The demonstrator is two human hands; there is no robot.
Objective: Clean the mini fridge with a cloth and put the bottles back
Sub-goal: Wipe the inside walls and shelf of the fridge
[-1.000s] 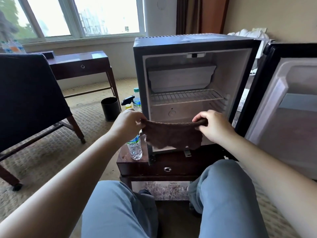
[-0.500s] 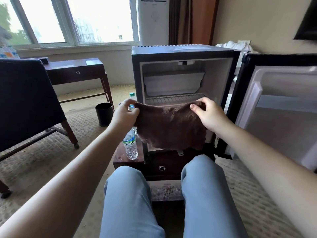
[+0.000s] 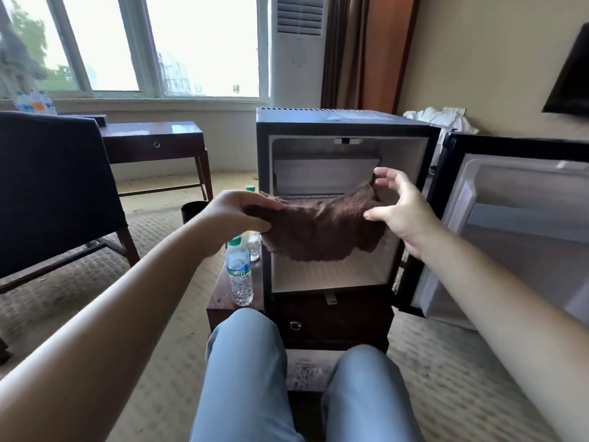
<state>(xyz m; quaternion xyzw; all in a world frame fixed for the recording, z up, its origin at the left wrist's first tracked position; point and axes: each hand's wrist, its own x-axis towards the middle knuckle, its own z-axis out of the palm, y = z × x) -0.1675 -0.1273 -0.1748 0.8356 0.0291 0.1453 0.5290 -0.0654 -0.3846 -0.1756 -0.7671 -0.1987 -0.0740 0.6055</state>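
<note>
Since the earlier frame the right-side hold has loosened: the left hand [image 3: 237, 212] curls fingers over and thumb under the left edge of the shaggy brown cloth [image 3: 322, 232], hung in mid-air across the open black mini fridge [image 3: 344, 122], while the right hand [image 3: 400, 215] shows spread fingers at the raised right corner, pinching or not I cannot tell. If that corner slips, the cloth may swing down and topple the clear green-capped plastic bottle [image 3: 239, 277] on the dark wooden cabinet top's [image 3: 219, 306] left edge.

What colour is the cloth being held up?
Plain dark brown, no pattern. The cloth shows best in the head view.
</note>
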